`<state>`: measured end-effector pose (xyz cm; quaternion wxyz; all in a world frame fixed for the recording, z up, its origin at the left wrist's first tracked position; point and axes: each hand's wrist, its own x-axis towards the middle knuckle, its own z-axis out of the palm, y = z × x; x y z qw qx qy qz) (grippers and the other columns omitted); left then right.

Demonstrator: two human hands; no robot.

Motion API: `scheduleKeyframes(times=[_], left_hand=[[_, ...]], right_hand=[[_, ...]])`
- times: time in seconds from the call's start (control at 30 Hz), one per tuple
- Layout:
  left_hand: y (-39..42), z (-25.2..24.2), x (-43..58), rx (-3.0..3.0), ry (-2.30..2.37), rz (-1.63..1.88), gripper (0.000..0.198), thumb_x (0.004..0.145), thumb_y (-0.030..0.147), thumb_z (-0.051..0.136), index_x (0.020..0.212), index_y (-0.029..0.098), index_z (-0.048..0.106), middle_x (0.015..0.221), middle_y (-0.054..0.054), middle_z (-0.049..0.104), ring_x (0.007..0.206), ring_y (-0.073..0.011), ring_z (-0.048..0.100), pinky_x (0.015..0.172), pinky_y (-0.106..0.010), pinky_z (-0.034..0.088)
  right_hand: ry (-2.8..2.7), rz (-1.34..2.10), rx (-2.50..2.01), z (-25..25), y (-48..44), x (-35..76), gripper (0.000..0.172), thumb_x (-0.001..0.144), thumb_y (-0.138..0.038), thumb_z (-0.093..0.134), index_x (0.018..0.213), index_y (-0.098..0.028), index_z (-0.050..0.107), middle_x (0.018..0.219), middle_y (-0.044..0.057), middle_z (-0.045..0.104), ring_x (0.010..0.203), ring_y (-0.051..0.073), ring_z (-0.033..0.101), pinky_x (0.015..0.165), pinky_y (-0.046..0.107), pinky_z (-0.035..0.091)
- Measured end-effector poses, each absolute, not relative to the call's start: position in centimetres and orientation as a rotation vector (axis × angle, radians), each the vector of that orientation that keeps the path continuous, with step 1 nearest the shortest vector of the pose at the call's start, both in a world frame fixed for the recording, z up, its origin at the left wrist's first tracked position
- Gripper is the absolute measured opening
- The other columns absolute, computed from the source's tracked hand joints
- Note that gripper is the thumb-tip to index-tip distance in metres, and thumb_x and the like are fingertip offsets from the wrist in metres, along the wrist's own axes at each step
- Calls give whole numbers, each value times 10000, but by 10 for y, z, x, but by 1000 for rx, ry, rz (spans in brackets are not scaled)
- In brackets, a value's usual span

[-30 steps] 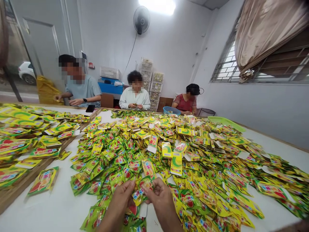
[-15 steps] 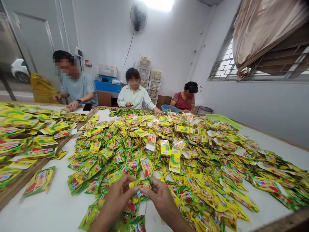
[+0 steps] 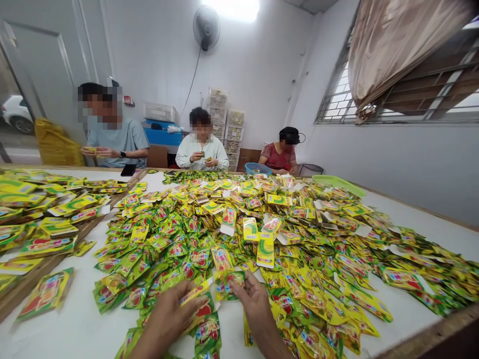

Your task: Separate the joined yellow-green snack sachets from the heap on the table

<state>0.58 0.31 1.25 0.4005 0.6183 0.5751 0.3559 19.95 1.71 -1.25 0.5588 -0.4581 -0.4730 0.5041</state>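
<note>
At the near side of the table, my left hand (image 3: 175, 310) is closed on a small yellow carton (image 3: 196, 292), seen edge-on, with a white flap at its end. My right hand (image 3: 257, 298) pinches a yellow-green candy sachet (image 3: 227, 286) with a red fruit print between thumb and fingers; whether it is one sachet or more I cannot tell. A small gap separates the carton and the sachet. Below my left hand lie green sachets (image 3: 208, 331). Just beyond both hands a flat yellow carton (image 3: 221, 258) rests on the heap.
Loose sachets (image 3: 175, 247) and cartons (image 3: 265, 249) cover the middle. A wooden divider (image 3: 80, 233) separates a carton pile (image 3: 48, 247) on the left. Three people sit opposite. A blue basket (image 3: 258, 168) and green tray (image 3: 339, 184) stand at the far side.
My hands have moved apart; the sachet in my right hand is now clear of the carton in my left. Two co-workers across the table have brought their hands together in front of them.
</note>
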Motion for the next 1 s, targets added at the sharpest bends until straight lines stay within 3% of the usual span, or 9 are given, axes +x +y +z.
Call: scheduleKeyframes(times=[0.17,0.4,0.53,0.67,0.83,1.0], left_hand=[[1,12,14,1287,1280,996,350,654,505,645,671,156,618,596,2,583,564,-144,489,545,-222,372],[-2,15,22,1096,1182,1054,350,553,460,745,656,165,587,553,36,569,517,-111,486,526,-206,384],[3,5,15,925,1119,1065,401,496,453,787,661,155,576,556,28,612,515,-111,528,541,-207,399],[6,2,13,905,1124,1047,398,505,457,784,675,145,605,582,10,650,541,-121,562,558,-208,415],[4,7,16,978,1084,1106,356,553,429,768,745,160,636,681,-11,694,627,-152,606,618,-235,460],[3,9,14,918,1085,1046,392,481,409,808,741,156,658,661,-16,692,614,-163,615,603,-239,463]], right_hand=[[-1405,1232,-1086,-7,16,202,271,750,-398,610,865,-153,603,797,30,631,792,183,561,687,255,443],[-1532,877,-1174,-2,24,193,251,736,-402,607,799,-162,649,728,22,597,707,158,517,625,234,413],[-1517,877,-1195,-2,26,185,260,734,-397,618,852,-165,631,744,22,589,700,154,518,623,235,415],[-1515,1030,-1189,-2,24,188,271,706,-397,656,830,-163,598,712,9,572,648,143,510,575,230,398],[-1679,709,-1205,9,13,187,152,722,-319,643,703,-182,580,683,-2,541,645,131,464,624,244,378],[-1373,1392,-1082,14,15,188,300,611,-380,744,704,-170,550,620,-27,528,603,114,493,603,232,411]])
